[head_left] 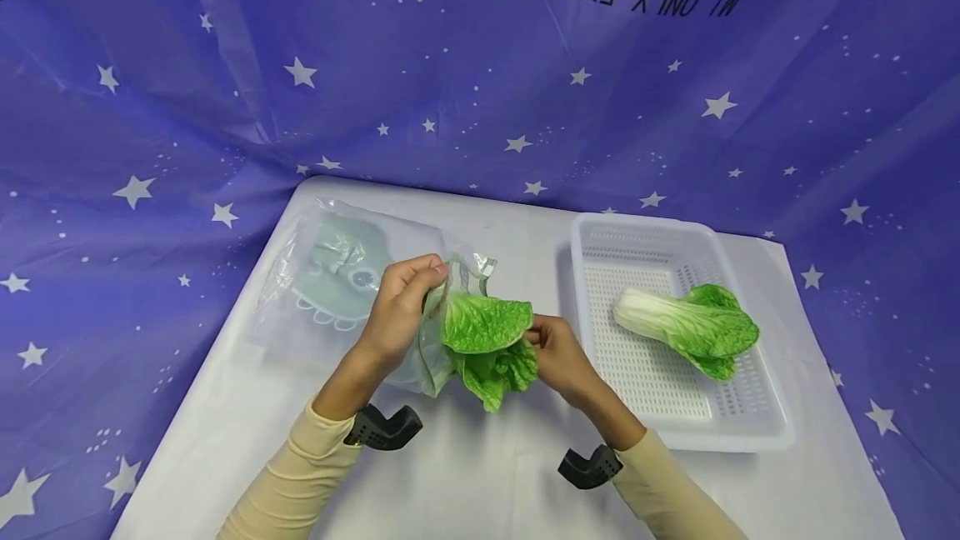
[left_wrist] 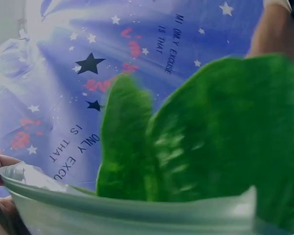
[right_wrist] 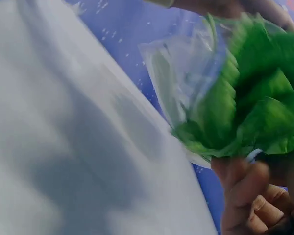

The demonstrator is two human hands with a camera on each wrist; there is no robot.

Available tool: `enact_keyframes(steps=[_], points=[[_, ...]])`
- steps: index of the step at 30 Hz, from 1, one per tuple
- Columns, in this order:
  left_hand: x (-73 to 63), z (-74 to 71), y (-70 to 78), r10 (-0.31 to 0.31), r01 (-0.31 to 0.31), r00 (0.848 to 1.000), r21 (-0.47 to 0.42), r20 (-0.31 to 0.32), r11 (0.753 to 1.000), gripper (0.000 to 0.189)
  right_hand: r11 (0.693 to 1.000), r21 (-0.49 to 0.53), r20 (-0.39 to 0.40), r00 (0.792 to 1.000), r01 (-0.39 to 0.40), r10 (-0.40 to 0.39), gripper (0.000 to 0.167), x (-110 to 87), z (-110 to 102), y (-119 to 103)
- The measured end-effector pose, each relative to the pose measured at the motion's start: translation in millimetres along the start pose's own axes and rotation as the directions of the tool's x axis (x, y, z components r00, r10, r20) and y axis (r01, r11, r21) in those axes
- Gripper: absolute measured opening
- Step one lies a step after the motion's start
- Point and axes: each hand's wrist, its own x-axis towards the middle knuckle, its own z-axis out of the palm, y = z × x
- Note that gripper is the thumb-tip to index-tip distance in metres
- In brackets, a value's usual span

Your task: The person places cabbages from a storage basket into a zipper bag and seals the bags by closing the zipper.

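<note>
A clear plastic bag (head_left: 341,273) with a pale green printed pattern lies toward the left of the table, its mouth raised and facing right. My left hand (head_left: 401,307) pinches the upper rim of that mouth. A leafy Chinese cabbage (head_left: 487,327) is partly inside; its green leaves stick out, while its stalk end is hidden by the bag and hand. My right hand (head_left: 558,357) holds the leaves from the right, fingers curled. In the right wrist view its fingers (right_wrist: 242,178) are right under the leaf edges. The bag rim (left_wrist: 137,208) crosses below the leaves in the left wrist view.
To the right stands a white perforated plastic basket (head_left: 581,273), with a second Chinese cabbage (head_left: 690,327) lying in it, white stalk to the left. A white cloth covers the table (head_left: 480,473). Behind hangs a blue curtain (head_left: 420,90) with stars and lettering.
</note>
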Motion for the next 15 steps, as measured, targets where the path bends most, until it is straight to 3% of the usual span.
enact_keyframes(steps=[3, 6, 9, 12, 15], points=[[-0.2, -0.6, -1.2, -0.027, 0.028, 0.999, -0.038, 0.026, 0.999, 0.04, 0.999, 0.048, 0.047, 0.999, -0.021, 0.019, 0.02, 4.2, 2, 2], [-0.3, -1.1, -3.5, -0.025, 0.026, 0.999, -0.028, 0.048, 0.999, 0.04, 1.0, -0.023, 0.096, 0.995, -0.01, 0.012, 0.023, 5.2, 6, 1], [-0.8, -1.0, -5.4, -0.024, 0.025, 0.998, -0.02, 0.058, 0.999, 0.04, 0.987, -0.155, 0.081, 0.996, 0.04, -0.027, 0.022, 5.0, 12, -7], [-1.7, -0.2, -6.1, -0.044, 0.047, 0.997, -0.034, 0.068, 0.998, 0.04, 0.941, -0.313, 0.041, 0.992, 0.127, -0.12, 0.012, 8.7, 16, -4], [-2.1, 0.1, -6.8, -0.057, 0.06, 0.996, -0.043, 0.073, 0.997, 0.04, 0.893, -0.397, 0.072, 0.977, 0.212, -0.2, 0.005, 16.3, 17, 7]])
